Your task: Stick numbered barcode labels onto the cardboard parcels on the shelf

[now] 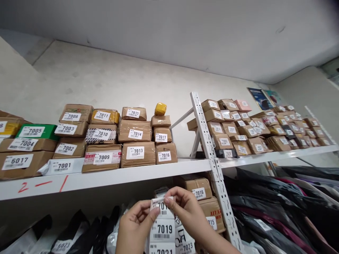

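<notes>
Both my hands are raised at the bottom centre, below a white shelf [137, 173]. My left hand [134, 227] pinches the left edge of a strip of white numbered labels [162, 229]; the number 7019 shows on it. My right hand [186, 211] pinches the top label of that strip from the right. The strip hangs down between my hands. Above, the shelf carries brown parcels with labels such as 7013 [137, 154] and 7016 [166, 153].
A white perforated upright [209, 144] splits the shelf. Right of it sit several more labelled parcels [254, 130]. Below the shelf are cardboard boxes [197, 187], black bags [278, 204] at right, and black and white bags [66, 236] at left. Red marks read 2-1 [42, 183].
</notes>
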A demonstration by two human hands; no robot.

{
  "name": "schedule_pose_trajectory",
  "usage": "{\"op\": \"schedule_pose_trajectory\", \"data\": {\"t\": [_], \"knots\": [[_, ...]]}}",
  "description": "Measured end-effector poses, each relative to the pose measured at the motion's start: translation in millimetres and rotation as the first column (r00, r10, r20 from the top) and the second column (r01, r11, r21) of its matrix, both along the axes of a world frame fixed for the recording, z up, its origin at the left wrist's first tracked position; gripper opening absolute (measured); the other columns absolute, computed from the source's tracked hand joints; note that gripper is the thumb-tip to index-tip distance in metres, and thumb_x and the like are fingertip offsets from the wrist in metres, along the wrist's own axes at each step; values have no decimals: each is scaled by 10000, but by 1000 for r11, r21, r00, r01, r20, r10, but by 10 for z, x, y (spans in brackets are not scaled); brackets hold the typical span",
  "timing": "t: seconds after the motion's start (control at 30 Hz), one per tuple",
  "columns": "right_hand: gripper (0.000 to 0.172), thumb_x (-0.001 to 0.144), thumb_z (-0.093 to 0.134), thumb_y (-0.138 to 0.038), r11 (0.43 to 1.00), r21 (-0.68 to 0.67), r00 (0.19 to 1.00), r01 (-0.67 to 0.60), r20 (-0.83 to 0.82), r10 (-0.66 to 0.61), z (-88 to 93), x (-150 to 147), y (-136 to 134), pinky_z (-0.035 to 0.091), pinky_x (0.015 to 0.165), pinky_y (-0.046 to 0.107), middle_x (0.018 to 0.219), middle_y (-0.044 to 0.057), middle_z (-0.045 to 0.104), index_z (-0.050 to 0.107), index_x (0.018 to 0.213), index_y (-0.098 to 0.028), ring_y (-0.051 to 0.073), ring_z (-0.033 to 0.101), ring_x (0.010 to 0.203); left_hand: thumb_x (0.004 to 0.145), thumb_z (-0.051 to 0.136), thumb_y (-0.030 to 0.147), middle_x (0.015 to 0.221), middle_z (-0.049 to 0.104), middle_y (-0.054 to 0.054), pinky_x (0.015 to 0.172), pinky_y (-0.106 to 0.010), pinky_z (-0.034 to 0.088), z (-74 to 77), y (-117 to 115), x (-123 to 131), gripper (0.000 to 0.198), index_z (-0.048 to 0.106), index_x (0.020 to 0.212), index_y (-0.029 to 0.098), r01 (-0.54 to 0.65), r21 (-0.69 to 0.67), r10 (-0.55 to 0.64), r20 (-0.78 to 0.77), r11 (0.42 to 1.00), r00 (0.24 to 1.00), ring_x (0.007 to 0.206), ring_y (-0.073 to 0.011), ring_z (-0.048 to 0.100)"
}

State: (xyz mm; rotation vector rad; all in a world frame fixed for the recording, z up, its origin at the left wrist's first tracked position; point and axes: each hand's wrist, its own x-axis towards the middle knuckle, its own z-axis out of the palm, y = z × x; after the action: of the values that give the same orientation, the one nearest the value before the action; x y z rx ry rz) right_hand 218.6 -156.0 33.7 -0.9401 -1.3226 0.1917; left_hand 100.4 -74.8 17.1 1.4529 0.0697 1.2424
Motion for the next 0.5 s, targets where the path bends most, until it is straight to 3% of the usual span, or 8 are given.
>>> {"op": "schedule_pose_trajectory", "data": {"t": [0.17, 0.33, 0.5], "knots": [[350, 682, 724, -489, 1000, 14, 998, 23, 54, -24, -21, -14, -25, 307, 480, 211, 596, -27, 509, 598, 695, -163, 79, 409, 529, 649, 698, 551, 541, 607, 10, 462, -153, 402, -31, 55, -32, 405, 634, 637, 152, -36, 90, 43, -79, 995, 996, 505, -88, 512], [311, 715, 703, -461, 994, 54, 992, 97, 71, -101, -97, -3, 20, 327, 501, 221, 604, -25, 504, 636, 761, -161, 87, 411, 539, 578, 758, 523, 663, 665, -14, 598, -200, 492, -60, 51, 11, 429, 673, 809, 172, 17, 38, -16, -46, 999, 999, 665, -152, 610], [217, 807, 621, -408, 953, 231, 975, 196, 62, -215, -138, -61, 59, 415, 572, 247, 726, 13, 571, 602, 824, -192, 132, 526, 652, 636, 667, 602, 510, 525, 38, 459, -166, 389, -108, -45, 81, 433, 570, 657, 181, -174, 27, 173, 33, 984, 984, 503, -98, 472]]}}
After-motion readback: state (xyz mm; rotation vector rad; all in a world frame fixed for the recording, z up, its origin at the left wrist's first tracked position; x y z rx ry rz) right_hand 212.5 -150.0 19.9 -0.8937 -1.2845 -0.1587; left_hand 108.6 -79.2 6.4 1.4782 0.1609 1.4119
